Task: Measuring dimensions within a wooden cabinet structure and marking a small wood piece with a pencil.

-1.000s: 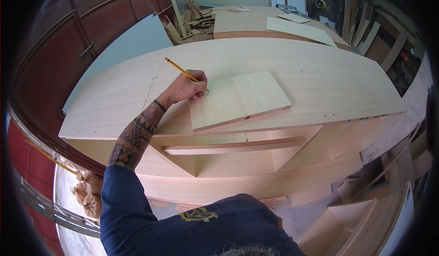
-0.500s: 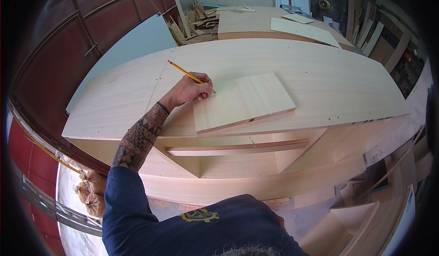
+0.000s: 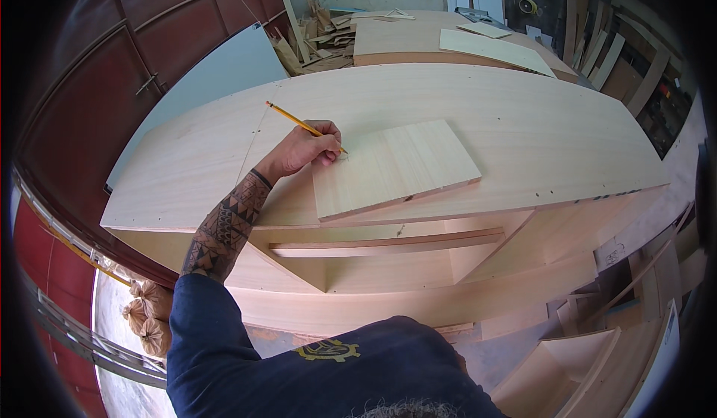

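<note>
Pencil [image 3: 302,126] in left hand [image 3: 302,151], tip prob. touching small board's [image 3: 396,168] corner.

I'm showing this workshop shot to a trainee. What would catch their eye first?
Probably the left hand in the middle, holding a yellow pencil with its tip at the upper left corner of a small square board. That board lies flat on a long pale wood panel. Offcuts pile up behind.

Small board [image 3: 396,168] on big panel [image 3: 523,112] (pencil [image 3: 302,125] at left edge).
</note>
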Tool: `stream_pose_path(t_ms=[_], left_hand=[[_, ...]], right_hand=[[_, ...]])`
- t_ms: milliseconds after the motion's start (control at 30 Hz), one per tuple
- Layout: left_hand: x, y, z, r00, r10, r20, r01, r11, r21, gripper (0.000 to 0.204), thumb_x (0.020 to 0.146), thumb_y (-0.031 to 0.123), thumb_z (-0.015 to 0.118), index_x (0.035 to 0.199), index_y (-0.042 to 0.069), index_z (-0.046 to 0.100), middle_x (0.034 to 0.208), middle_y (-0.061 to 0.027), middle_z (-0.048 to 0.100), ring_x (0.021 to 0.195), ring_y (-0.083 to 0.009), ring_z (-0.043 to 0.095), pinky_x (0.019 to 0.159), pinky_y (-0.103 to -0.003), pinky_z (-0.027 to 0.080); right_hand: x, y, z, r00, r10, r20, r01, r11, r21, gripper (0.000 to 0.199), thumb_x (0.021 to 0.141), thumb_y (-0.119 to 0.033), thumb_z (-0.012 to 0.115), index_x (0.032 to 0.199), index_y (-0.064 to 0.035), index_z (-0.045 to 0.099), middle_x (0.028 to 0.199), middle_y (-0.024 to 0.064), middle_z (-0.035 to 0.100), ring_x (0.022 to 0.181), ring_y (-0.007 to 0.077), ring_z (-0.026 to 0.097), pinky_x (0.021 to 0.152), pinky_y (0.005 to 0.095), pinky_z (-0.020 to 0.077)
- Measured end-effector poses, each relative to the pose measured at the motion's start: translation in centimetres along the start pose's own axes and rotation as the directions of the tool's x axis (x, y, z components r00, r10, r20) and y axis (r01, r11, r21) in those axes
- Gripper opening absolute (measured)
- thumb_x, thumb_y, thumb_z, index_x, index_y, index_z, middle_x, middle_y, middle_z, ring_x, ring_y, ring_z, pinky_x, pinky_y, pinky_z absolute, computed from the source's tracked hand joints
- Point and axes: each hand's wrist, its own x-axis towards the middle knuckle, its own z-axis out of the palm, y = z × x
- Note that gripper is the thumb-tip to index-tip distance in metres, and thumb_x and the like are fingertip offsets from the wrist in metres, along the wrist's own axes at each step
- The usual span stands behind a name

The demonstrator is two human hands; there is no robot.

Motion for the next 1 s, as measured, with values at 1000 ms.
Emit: stream_pose_path(t_ms=[1000], left_hand=[[1.1,0.5,1.3,0.998,0.057,0.022,-0.058,0.996,0.063,0.013,0.091,0.014,0.068,0.089,0.001,0.066,0.078,-0.0012,0.065,0.068,-0.0079,0.06,0.062,-0.023,0.051]], right_hand=[[-2.4,-6.1,-6.1,0.993,-0.102,0.055,0.109,0.985,-0.13,0.042,0.106,-0.039,0.052,0.105,-0.0026,0.074,0.102,0.0247,0.076,0.102,0.0443,0.074,0.088,0.0552,0.0575]])
